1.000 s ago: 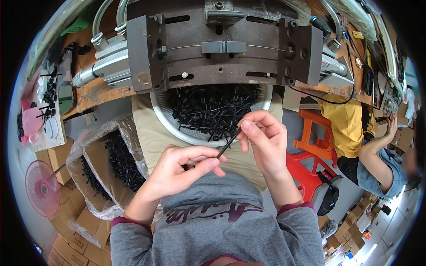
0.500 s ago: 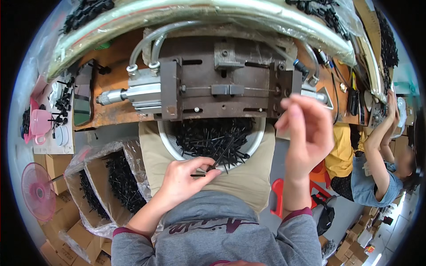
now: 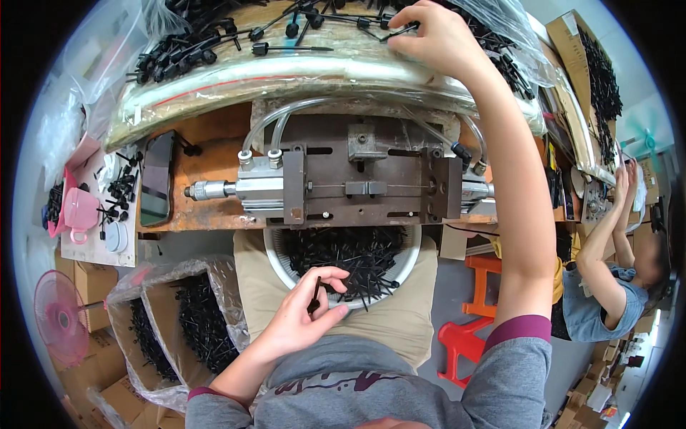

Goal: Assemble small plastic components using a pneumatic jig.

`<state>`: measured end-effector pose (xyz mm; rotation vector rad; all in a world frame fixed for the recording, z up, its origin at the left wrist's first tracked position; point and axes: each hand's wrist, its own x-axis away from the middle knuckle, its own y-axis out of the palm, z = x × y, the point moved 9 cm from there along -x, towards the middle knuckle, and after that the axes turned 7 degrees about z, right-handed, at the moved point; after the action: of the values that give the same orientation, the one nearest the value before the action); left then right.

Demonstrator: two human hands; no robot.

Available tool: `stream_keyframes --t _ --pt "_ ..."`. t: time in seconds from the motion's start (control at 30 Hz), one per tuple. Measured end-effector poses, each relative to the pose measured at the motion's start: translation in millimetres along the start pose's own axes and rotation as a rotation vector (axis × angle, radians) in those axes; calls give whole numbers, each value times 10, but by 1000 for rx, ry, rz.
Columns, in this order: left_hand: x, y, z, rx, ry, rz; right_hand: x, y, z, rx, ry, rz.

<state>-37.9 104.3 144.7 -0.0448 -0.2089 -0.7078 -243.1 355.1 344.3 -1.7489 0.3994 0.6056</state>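
My left hand [image 3: 300, 314] is over my lap at the basket's near rim, its fingers curled around a black plastic piece [image 3: 315, 294] with a thin stem and a thicker head. My right arm stretches far forward. Up at the plastic-covered ledge, my right hand [image 3: 436, 39] pinches the stem of another black plastic piece [image 3: 400, 32] between thumb and fingers. Many similar black pieces [image 3: 179, 57] lie loose on that ledge. Between my knees, a white basket [image 3: 413, 268] holds a heap of the same pieces. The metal clamping fixture [image 3: 364, 187] stands between my hands, its two small grey blocks together.
Clear air hoses [image 3: 268, 121] arch over the fixture. At left are a phone [image 3: 156, 179], a pink cup [image 3: 82, 209], a pink fan [image 3: 63, 314] and a plastic-lined box [image 3: 153, 300] of black pieces. Red stools [image 3: 457, 350] and a co-worker [image 3: 607, 286] are at right.
My right hand has moved from beside the fixture up to the far ledge and taken hold of a black piece. The left hand has lifted slightly, turning its piece upright. The view has tilted forward.
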Motion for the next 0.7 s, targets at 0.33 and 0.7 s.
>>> stream_keyframes --t 0.33,0.7 --pt "68 86 151 128 -18 -87 -146 344 -164 432 -149 -216" --pt "86 -339 601 174 245 140 605 -746 -332 -654 214 175"
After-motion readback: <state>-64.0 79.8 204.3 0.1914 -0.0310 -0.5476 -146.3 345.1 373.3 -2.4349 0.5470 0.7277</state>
